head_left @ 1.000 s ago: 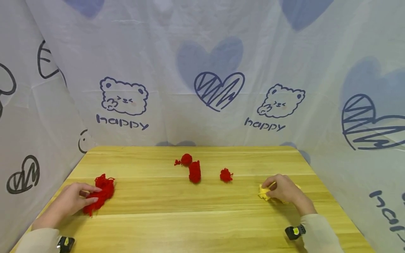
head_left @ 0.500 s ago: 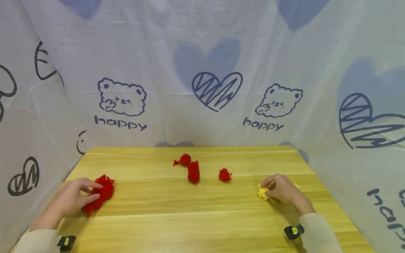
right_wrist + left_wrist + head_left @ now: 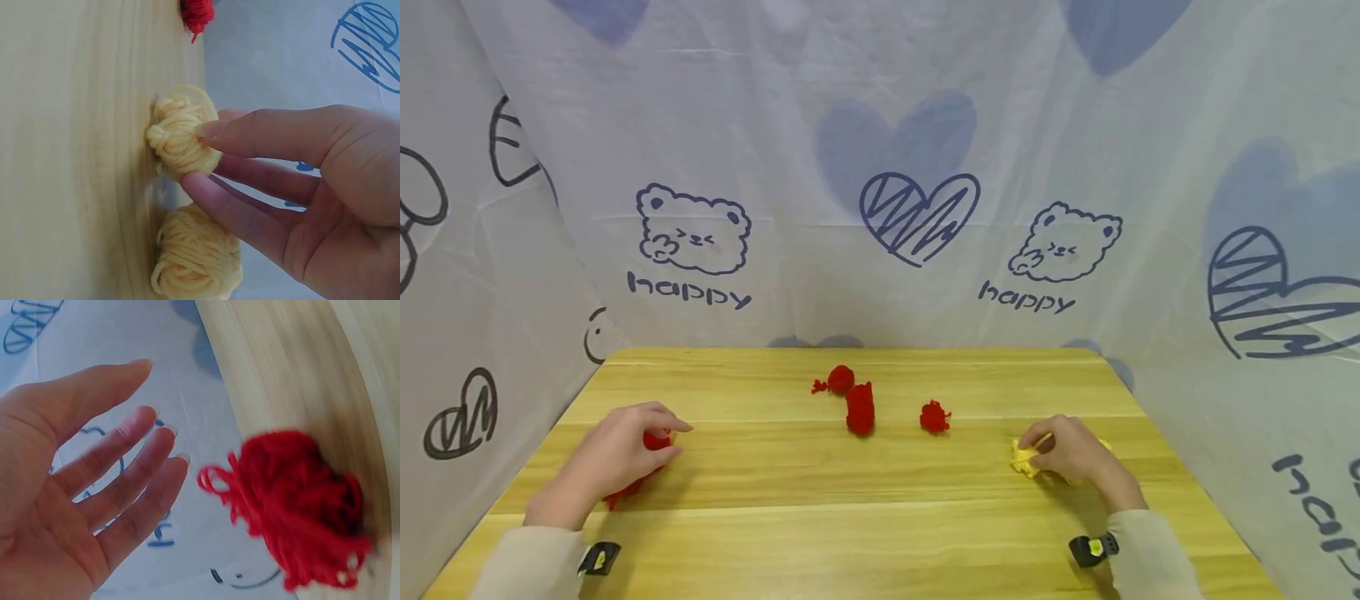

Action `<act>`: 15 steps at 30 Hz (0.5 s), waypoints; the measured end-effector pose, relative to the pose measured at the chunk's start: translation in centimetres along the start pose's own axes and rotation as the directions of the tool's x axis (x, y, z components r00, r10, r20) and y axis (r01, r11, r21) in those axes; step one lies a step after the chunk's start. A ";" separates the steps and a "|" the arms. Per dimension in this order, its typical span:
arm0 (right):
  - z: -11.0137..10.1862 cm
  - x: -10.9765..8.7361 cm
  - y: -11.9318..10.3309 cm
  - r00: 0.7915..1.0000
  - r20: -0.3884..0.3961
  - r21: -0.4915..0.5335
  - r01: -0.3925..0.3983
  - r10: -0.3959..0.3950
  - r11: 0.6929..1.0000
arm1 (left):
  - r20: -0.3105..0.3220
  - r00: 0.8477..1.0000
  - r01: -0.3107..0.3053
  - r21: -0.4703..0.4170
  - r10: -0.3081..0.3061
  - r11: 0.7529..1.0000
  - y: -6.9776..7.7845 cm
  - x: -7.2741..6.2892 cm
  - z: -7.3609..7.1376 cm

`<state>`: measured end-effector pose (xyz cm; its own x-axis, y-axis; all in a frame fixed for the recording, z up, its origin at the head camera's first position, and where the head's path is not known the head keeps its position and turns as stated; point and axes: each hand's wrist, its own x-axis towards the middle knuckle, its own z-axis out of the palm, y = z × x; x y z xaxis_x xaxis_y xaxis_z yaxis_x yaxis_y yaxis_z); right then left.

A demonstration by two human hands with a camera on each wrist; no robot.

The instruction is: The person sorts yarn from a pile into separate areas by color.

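In the head view, my left hand [image 3: 613, 454] hovers over a loose red yarn bundle [image 3: 297, 506] at the table's left side, hiding much of it. The left wrist view shows that hand's fingers spread and relaxed, apart from the yarn, with nothing in them. On the right, my right hand [image 3: 1073, 454] pinches a small yellow yarn ball [image 3: 181, 134] between thumb and fingers, at the tabletop. A second, larger yellow yarn ball [image 3: 197, 253] lies just beside it, mostly covered by the hand in the head view.
Toward the back of the wooden table [image 3: 775, 475] lie a round red yarn ball [image 3: 841, 379] with a loose tail and an oblong red yarn roll [image 3: 861, 410]. A small red yarn ball [image 3: 935, 417] sits right of them. A printed cloth [image 3: 805, 275] hangs around the table.
My left hand has let go of the red yarn bundle and moved up and to the right. My right hand stays at the yellow yarn ball.
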<state>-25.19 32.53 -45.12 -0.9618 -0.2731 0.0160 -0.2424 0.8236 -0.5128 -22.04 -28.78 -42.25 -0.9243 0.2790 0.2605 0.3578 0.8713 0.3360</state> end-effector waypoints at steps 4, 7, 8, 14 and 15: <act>0.0 0.0 0.0 1.000 0.005 0.002 -0.005 0.005 1.000 | 0.007 1.000 -0.030 -0.024 0.030 0.999 1.4 0.6 0.6; -0.1 0.1 0.0 1.000 0.011 0.009 -0.010 0.010 1.000 | 0.006 0.999 -0.052 -0.054 0.052 0.997 2.3 1.2 1.3; -0.1 0.1 0.0 1.000 0.011 0.011 -0.010 0.010 1.000 | 0.006 0.998 -0.061 -0.061 0.061 0.996 2.6 1.4 1.5; 0.1 0.2 0.2 1.000 0.004 0.003 -0.001 0.001 1.000 | 0.010 0.993 -0.115 -0.076 0.116 0.990 4.2 2.9 3.4; 0.1 0.2 0.2 1.000 0.003 0.001 0.001 -0.001 1.000 | 0.006 0.992 -0.126 -0.074 0.126 0.989 4.5 3.1 3.7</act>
<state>-25.45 32.63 -45.31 -0.9612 -0.2754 0.0144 -0.2434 0.8230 -0.5133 -23.82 -22.47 -43.30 -0.8725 0.3893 0.2953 0.4798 0.7969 0.3670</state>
